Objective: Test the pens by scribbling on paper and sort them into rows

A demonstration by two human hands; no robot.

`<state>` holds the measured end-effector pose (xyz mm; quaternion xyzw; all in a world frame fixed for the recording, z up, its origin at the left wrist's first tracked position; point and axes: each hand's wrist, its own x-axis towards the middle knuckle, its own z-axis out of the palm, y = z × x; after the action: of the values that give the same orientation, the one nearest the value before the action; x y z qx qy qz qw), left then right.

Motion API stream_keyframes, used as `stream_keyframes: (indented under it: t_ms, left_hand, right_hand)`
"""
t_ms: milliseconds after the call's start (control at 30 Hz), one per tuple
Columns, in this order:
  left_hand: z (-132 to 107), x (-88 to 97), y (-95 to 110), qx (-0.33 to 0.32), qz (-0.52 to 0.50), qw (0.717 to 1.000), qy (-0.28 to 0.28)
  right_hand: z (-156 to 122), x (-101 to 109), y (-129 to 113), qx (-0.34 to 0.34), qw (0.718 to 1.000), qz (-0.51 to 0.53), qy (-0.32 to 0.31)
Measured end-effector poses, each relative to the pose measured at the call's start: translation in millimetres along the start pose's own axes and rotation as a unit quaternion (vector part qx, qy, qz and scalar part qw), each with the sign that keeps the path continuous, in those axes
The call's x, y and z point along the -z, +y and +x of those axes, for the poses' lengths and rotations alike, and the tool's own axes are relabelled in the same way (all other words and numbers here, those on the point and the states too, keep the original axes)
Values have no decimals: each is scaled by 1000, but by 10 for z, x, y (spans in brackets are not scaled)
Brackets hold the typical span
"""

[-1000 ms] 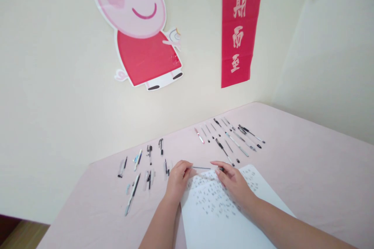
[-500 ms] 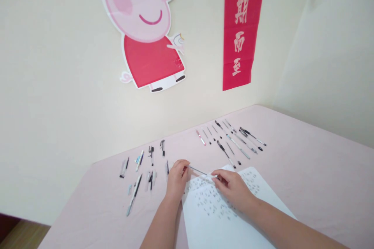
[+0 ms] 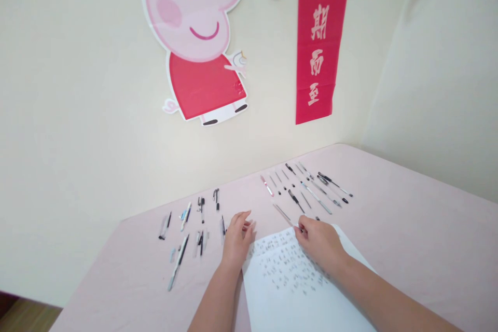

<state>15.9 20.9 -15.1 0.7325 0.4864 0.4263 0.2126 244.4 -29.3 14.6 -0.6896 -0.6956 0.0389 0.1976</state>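
My right hand [image 3: 319, 241] is closed on one end of a thin pen refill [image 3: 283, 215], which points up and to the left over the pink table [image 3: 408, 238]. This hand rests on a white sheet of paper [image 3: 295, 285] covered in small handwriting. To the left of the sheet, my left hand [image 3: 237, 238] lies on the table with its fingers apart and nothing in it.
Several pens and refills [image 3: 311, 187] lie in a row at the back right of the table. Several pen barrels and caps [image 3: 190, 223] lie to the left. A cartoon pig cut-out [image 3: 198, 36] and a red banner [image 3: 321, 36] hang on the wall.
My left hand let go of the refill, which both hands had held level between them. My right hand swung it up and right toward the row of pens.
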Motion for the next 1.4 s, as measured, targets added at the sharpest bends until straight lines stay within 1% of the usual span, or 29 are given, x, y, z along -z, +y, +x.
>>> stream_keyframes:
  t_ms: [133, 300, 700, 800, 1000, 1100, 1200, 1333, 1400]
  left_hand:
    - [-15, -6, -10, 6, 15, 999, -31]
    - [-28, -5, -8, 11, 30, 998, -56]
    - [-36, -5, -17, 9, 37, 997, -62]
    - [-40, -5, -19, 11, 35, 997, -62]
    - [-37, 1, -7, 14, 34, 997, -67]
    - [-36, 1, -13, 13, 35, 997, -66]
    - [-37, 2, -19, 12, 35, 997, -69]
    - [-34, 9, -2, 14, 37, 997, -70]
    - [-30, 11, 11, 14, 41, 997, -68]
  right_hand:
    - [52, -9, 65, -19, 998, -48, 21]
    - [73, -20, 76, -37, 997, -71, 14]
    - [93, -22, 82, -56, 993, -92, -57]
    - [93, -22, 88, -55, 992, -95, -56]
    - [86, -21, 83, -42, 994, -96, -33]
    - [72, -12, 56, -24, 997, -77, -21]
    - [41, -4, 4, 19, 999, -34, -22]
    - [-27, -16, -90, 89, 993, 32, -70]
    - [-60, -32, -130, 111, 988, 53, -94]
